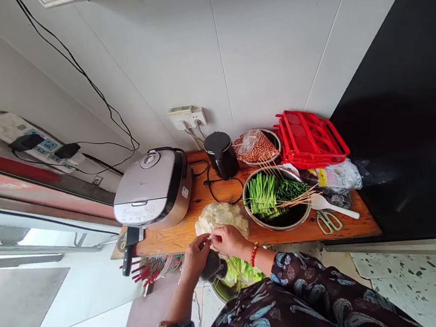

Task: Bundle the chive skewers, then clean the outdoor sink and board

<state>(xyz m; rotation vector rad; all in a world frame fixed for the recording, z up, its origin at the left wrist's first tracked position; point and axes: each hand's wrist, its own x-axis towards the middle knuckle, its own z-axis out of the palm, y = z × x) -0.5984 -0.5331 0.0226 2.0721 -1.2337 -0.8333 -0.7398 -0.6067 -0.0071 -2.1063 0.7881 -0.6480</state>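
Note:
My left hand [196,257] and my right hand [229,239] meet at the front edge of the wooden table, fingers pinched together. Between them they grip the whitish top of what looks like a plastic bag with dark contents [212,267], which hangs below my fingers. What exactly is inside I cannot make out. Just behind my hands lies a pale, crumpled plastic bag [220,215] on the table. Underneath, partly hidden by my arms, a basin holds leafy green lettuce [244,271] with thin sticks.
A rice cooker [151,187] and a cleaver [130,247] are at left. Behind stands a black kettle [220,155]. To the right are a metal bowl [253,218] of skewered greens, bagged peanuts [259,149], red plastic racks [312,138], a white spatula [333,206] and scissors [328,222].

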